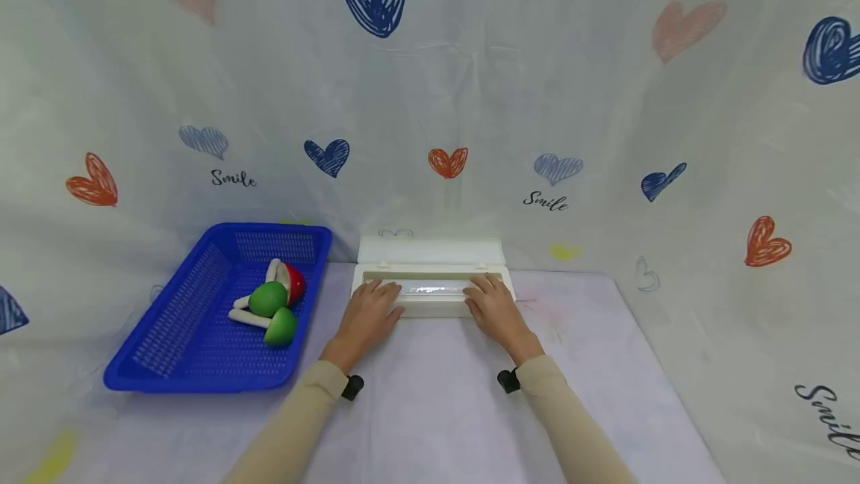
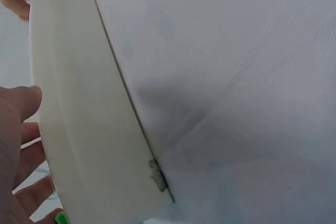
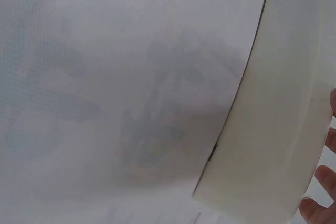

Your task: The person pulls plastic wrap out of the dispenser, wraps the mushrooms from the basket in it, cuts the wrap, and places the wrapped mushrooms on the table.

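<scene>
To the left of the white box [image 1: 437, 310] stands a blue basket [image 1: 201, 382], reaching nearer to the person than the box does. On the basket's side toward the box lie three toy mushrooms with pale stems: one with a red cap [image 1: 295, 284], an upper green one [image 1: 267, 299] and a lower green one [image 1: 281, 328], close together.

The left hand [image 1: 366, 318] is at the box's left end, its fingers over the opening and its thumb by the front wall. Its fingers are spread; whether they pinch anything I cannot tell, as the fingertips are partly hidden. A black wrist device [image 1: 352, 387] sits below a beige sleeve cuff, in front of the box.

The box's lid [image 1: 430, 252] is raised at its back. A clear, shiny roll [image 1: 433, 287] lies lengthwise within the box, between the two hands.

The right hand [image 1: 499, 312] is at the box's right end, fingers likewise apart over the opening; its grip, too, I cannot tell. Pale tabletop [image 1: 591, 327] extends right of the box.
</scene>
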Available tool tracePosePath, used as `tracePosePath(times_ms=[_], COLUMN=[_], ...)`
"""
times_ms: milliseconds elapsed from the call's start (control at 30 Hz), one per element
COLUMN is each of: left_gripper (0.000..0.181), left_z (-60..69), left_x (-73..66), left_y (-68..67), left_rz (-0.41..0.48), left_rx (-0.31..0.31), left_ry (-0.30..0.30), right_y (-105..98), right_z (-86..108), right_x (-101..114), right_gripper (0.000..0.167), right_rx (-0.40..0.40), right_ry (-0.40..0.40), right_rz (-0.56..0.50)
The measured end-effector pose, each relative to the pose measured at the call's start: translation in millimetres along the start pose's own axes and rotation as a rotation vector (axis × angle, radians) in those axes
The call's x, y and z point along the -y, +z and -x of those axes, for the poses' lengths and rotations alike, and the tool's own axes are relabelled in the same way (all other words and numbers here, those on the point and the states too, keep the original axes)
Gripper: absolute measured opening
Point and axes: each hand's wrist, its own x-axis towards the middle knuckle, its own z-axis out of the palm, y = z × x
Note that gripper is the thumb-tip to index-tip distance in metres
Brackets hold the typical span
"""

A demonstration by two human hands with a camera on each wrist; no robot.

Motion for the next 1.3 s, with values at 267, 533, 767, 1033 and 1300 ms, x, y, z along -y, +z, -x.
tracePosePath(times_ms=[267, 533, 767, 1033, 1300], left_gripper=[0.02, 0.009, 0.009, 0.017, 0.009], left_z=[-3.6, -16.5, -29.5, -31.5, -26.7], left_x=[-0.7, -1.0, -1.5, -0.4, 3.1], left_y=[-2.6, -4.5, -2.3, -3.6, 2.4], left_rz=[0.042, 0.087, 0.039, 0.122, 0.206], left_rx=[-0.025, -0.001, 0.006, 0.064, -0.065], left_ry=[-0.012, -0.088, -0.138, -0.2, -0.106], right_y=[1, 4, 3, 2, -2], right_z=[-8.7, -20.0, -30.7, -28.8, -27.6], right_x=[-2, 2, 6, 1, -4], right_gripper=[0.009, 0.009, 0.016, 0.008, 0.016], right_rx=[0.016, 0.063, 0.058, 0.019, 0.088], right_ry=[0.028, 0.172, 0.257, 0.183, 0.232], right_rz=[-0.093, -0.083, -0.03, -0.156, -0.185])
